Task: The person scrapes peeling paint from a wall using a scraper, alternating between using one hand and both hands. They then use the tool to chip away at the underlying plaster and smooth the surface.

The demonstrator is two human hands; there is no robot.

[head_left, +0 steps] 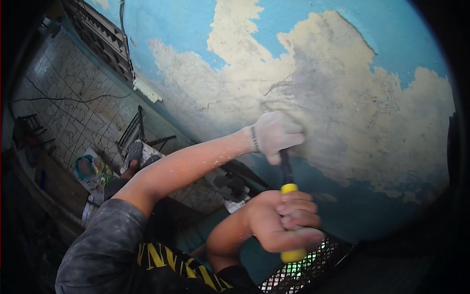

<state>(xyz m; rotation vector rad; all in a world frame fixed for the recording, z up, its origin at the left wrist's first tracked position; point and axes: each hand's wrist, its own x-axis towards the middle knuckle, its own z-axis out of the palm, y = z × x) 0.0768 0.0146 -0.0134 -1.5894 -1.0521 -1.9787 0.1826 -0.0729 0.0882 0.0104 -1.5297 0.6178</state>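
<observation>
Dusty and pale, my left hand (278,134), with a dark bracelet at its wrist, is closed round the upper end of a tool's black shaft, close against the wall (338,78). Below it, my right hand (289,220) wraps round the tool's yellow handle (293,255), whose end sticks out under the fingers. The tool's head is hidden by my left hand. Blue paint has come off a large part of the wall, baring rough cream and grey plaster with cracks.
At the left lies a tiled floor (63,63) crossed by a dark cable (83,100). A metal frame (139,128) stands by a foot in a grey shoe (135,151). A slatted opening (105,34) is at the upper left, and a dark lattice (313,267) at the bottom.
</observation>
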